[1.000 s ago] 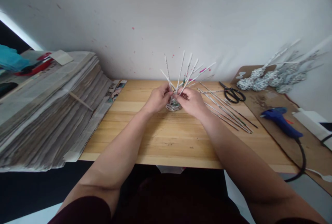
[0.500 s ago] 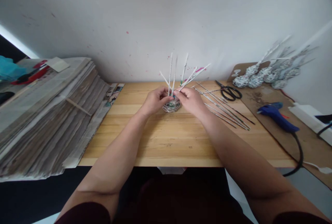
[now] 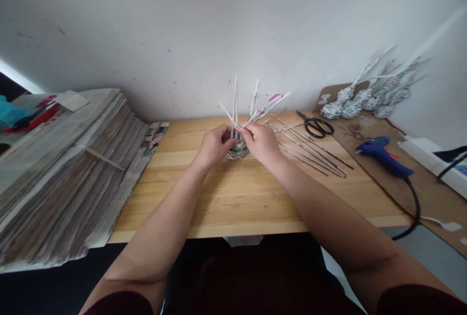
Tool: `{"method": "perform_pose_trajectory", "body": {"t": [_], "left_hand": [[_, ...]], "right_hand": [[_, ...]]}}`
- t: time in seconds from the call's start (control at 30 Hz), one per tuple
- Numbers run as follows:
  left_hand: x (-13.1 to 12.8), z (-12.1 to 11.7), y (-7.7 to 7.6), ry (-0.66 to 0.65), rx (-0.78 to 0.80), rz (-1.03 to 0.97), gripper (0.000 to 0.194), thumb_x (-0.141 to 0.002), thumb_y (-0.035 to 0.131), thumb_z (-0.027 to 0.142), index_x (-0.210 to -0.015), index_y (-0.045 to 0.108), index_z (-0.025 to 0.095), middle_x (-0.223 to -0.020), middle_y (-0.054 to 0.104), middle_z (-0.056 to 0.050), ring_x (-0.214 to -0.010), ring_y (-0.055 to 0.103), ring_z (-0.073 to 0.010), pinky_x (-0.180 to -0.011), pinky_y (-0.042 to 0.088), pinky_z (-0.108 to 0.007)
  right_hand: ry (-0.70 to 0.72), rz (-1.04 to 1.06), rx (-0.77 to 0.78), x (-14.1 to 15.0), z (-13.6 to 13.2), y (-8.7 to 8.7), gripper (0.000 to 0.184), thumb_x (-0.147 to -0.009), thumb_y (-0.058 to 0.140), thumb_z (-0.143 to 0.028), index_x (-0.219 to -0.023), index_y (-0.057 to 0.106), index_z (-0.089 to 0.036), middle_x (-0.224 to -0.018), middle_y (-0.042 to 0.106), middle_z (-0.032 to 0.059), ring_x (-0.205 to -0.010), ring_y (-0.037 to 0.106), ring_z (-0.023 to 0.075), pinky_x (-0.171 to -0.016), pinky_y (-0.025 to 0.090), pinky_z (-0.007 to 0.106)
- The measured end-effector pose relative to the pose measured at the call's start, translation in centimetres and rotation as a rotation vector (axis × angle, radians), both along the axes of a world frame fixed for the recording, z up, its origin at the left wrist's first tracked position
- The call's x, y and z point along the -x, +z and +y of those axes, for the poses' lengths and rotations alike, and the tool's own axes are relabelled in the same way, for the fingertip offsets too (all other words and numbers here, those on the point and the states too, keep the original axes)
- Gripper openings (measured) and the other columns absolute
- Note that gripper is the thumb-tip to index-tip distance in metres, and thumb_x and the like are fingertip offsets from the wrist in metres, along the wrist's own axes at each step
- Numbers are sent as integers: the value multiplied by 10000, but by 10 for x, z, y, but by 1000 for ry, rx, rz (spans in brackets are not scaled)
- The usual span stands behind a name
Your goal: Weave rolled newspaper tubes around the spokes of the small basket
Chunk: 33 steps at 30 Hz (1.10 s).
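Note:
A small round basket [image 3: 237,151] woven from rolled newspaper sits on the wooden table, between my hands. Several paper sticks [image 3: 235,103] rise from its rim, some upright and some leaning right. My left hand [image 3: 215,143] is closed at the basket's left side, thumb and fingers pinching the weave at the rim. My right hand [image 3: 260,140] pinches a paper strand at the rim's right side; its fingertips partly hide the strand. To the right of that hand, several loose paper sticks [image 3: 310,147] lie across the table.
Black scissors [image 3: 318,126] lie beyond the loose sticks. A blue glue gun [image 3: 385,156] with a black cord rests on a brown board at right, beside a white power strip [image 3: 426,152]. Woven paper pieces [image 3: 341,104] stand behind. A tall newspaper stack [image 3: 65,174] fills the left.
My right hand has lifted slightly at the rim, its fingertips nearer the left hand's sticks. The whole view has shifted a little; both hands stay at the basket.

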<state>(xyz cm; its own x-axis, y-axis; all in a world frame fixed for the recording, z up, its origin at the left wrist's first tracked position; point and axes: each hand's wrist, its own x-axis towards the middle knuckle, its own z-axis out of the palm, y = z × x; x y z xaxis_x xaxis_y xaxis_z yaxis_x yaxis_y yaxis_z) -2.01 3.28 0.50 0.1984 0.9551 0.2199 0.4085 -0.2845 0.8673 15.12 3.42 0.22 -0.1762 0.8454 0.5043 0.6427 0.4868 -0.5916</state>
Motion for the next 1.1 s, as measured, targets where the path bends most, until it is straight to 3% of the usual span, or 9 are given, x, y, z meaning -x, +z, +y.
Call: {"method": "perform_pose_trajectory", "body": {"t": [0.27, 0.47, 0.63, 0.8, 0.97, 1.1], "left_hand": [[-2, -10, 3, 99, -147, 187, 193, -796, 668, 221, -973, 729, 176, -809, 717, -20, -691, 573, -141, -666, 426, -258], [-2, -10, -1, 43, -20, 84, 221, -805, 698, 342, -913, 736, 153, -776, 723, -47, -657, 600, -148, -617, 443, -254], [-1, -8, -3, 119, -15, 76, 327, -739, 778, 468, -742, 685, 154, -622, 613, 0, -575, 502, -119, -553, 373, -243], [13, -2, 2, -8, -4, 63, 229, -790, 698, 382, -781, 681, 154, -684, 655, -14, -648, 571, -140, -627, 434, -255], [27, 0, 11, -143, 80, -7, 215, -796, 689, 358, -840, 684, 147, -677, 639, -3, -594, 562, -125, -593, 452, -244], [29, 0, 12, -252, 160, -86, 247, -788, 722, 376, -830, 672, 138, -670, 628, -1, -561, 558, -110, -560, 468, -232]], "right_hand": [[71, 155, 46, -2, -6, 1, 235, -1008, 518, -410, -944, 664, -238, -779, 734, 23, -714, 655, 182, -681, 431, 279], [-23, 99, -3, -14, -10, 4, 417, -1016, 480, -443, -671, 563, -225, -619, 637, 16, -594, 558, 156, -609, 359, 293], [-34, 25, 25, -21, -4, 3, 211, -932, 596, -272, -740, 665, -218, -705, 705, 23, -653, 599, 171, -653, 394, 298], [87, -67, -74, -20, -8, 8, 146, -891, 629, -183, -807, 743, -214, -880, 786, 59, -879, 675, 226, -862, 453, 359], [190, 35, 22, -15, -18, 11, 142, -836, 644, -143, -919, 744, -202, -942, 787, 50, -846, 699, 192, -803, 500, 316], [161, 32, 4, -13, -21, 15, 96, -821, 729, -244, -907, 737, -202, -964, 782, 58, -912, 687, 223, -853, 498, 356]]}}
